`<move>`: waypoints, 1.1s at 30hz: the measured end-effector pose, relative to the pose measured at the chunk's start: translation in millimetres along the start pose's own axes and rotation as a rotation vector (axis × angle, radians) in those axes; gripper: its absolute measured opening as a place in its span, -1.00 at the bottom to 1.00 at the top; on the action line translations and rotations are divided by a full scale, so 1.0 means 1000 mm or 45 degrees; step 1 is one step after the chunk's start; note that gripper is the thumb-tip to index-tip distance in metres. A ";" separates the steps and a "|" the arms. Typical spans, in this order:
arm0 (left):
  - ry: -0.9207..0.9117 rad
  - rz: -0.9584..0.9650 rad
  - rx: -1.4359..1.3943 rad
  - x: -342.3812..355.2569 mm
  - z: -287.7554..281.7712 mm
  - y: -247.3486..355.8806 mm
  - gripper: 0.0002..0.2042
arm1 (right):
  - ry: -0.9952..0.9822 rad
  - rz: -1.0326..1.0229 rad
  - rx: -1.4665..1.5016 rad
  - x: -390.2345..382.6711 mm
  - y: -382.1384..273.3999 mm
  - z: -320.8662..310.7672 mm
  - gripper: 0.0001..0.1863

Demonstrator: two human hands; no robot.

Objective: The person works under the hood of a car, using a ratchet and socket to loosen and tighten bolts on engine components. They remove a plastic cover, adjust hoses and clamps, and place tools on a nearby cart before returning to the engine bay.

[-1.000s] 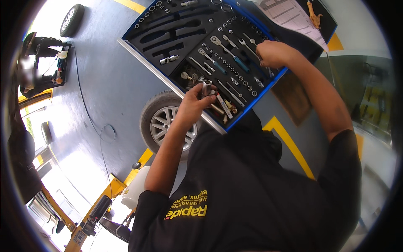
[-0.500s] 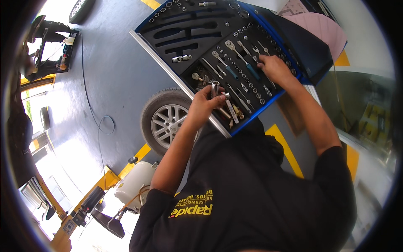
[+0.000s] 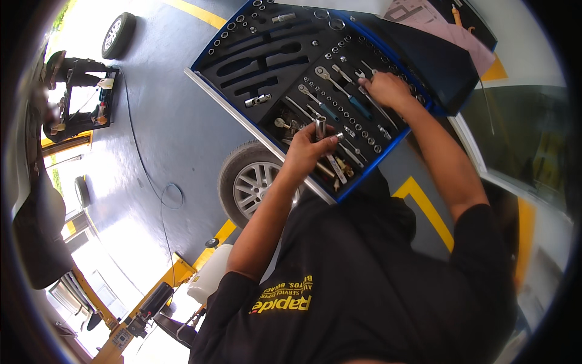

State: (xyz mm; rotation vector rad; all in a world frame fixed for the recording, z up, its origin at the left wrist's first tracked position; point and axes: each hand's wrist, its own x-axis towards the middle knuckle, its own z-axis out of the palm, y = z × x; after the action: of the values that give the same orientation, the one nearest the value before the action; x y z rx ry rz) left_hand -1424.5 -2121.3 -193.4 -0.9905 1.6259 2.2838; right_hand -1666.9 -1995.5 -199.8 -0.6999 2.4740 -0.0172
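Observation:
In my left hand (image 3: 308,150), a chrome deep socket (image 3: 321,126) stands upright between thumb and fingers, above the front corner of an open tool drawer (image 3: 267,124). My right hand (image 3: 389,91) is over the drawer's right part, fingers bent and close together. Beside its fingertips lies a long chrome bar (image 3: 381,110); whether they grip it or something smaller is hidden. To the left of that hand, ratchets with teal handles (image 3: 357,106) rest in black foam among rows of small sockets (image 3: 345,114). Loose metal pieces (image 3: 345,170) fill a compartment under my left hand.
A blue-edged black lid or panel (image 3: 436,67) and pink paper (image 3: 451,39) border the drawer on the right. Below its left edge is a wheel (image 3: 251,185). A white tank (image 3: 209,273), a hose (image 3: 173,195) and a loose tyre (image 3: 118,35) are farther left.
My right hand has shifted slightly left and up over the foam, fingers drawn closer together. My left hand, still holding the socket, has moved a little right. The whole view has turned slightly.

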 end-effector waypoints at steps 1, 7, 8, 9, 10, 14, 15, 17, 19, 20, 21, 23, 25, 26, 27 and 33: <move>0.007 -0.008 0.054 0.000 0.002 0.004 -0.65 | 0.049 0.000 0.015 0.002 0.002 0.008 -0.51; 0.015 0.021 0.122 0.009 0.013 0.019 -0.57 | -0.273 0.079 0.361 0.010 0.015 0.004 -0.40; 0.009 0.030 0.155 0.012 0.014 0.018 -0.52 | -0.281 0.100 0.354 0.009 0.015 0.005 -0.39; 0.008 0.040 0.134 0.015 0.016 0.017 -0.52 | -0.288 0.098 0.368 0.011 0.012 0.004 -0.40; 0.004 0.042 0.119 0.018 0.017 0.016 -0.52 | -0.300 0.101 0.390 0.014 0.008 0.005 -0.40; -0.004 0.023 0.123 0.029 0.019 0.022 -0.53 | -0.337 -0.006 0.461 0.024 0.011 0.007 -0.43; 0.003 0.015 0.117 0.031 0.019 0.023 -0.54 | -0.328 0.037 0.447 0.022 0.012 0.009 -0.46; 0.030 0.068 0.044 0.037 0.019 0.021 -0.61 | -0.298 0.100 0.401 0.012 0.004 0.005 -0.51; 0.038 0.105 -0.020 0.045 0.015 0.024 -0.71 | -0.021 -0.165 0.460 -0.007 0.001 0.021 -0.58; 0.050 0.100 -0.006 0.049 0.013 0.028 -0.72 | 0.106 -0.307 0.483 -0.016 0.000 0.029 -0.61; 0.049 0.101 0.017 0.049 0.013 0.033 -0.72 | 0.063 -0.404 0.730 -0.029 -0.004 0.031 -0.62; 0.088 0.070 -0.044 0.052 0.007 0.039 -0.74 | -0.064 -0.582 1.228 -0.045 -0.019 0.023 -0.62; 0.151 0.044 -0.195 0.055 0.002 0.041 -0.75 | -0.159 -0.501 1.210 -0.047 -0.029 0.013 -0.64; 0.146 0.068 -0.171 0.056 0.000 0.042 -0.75 | -0.203 -0.458 1.198 -0.046 -0.032 0.010 -0.64; 0.142 0.093 -0.146 0.056 -0.002 0.044 -0.75 | -0.239 -0.471 1.223 -0.042 -0.035 0.011 -0.65; 0.196 0.175 -0.083 0.072 -0.017 0.026 -0.78 | -0.288 -0.410 1.370 -0.017 -0.039 0.036 -0.66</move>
State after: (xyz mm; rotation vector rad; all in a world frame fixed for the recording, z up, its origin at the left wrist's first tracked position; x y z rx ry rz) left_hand -1485.2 -2163.5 -220.2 -1.1284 1.7394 2.4180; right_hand -1617.6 -2015.9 -214.7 -0.5341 1.7241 -1.2031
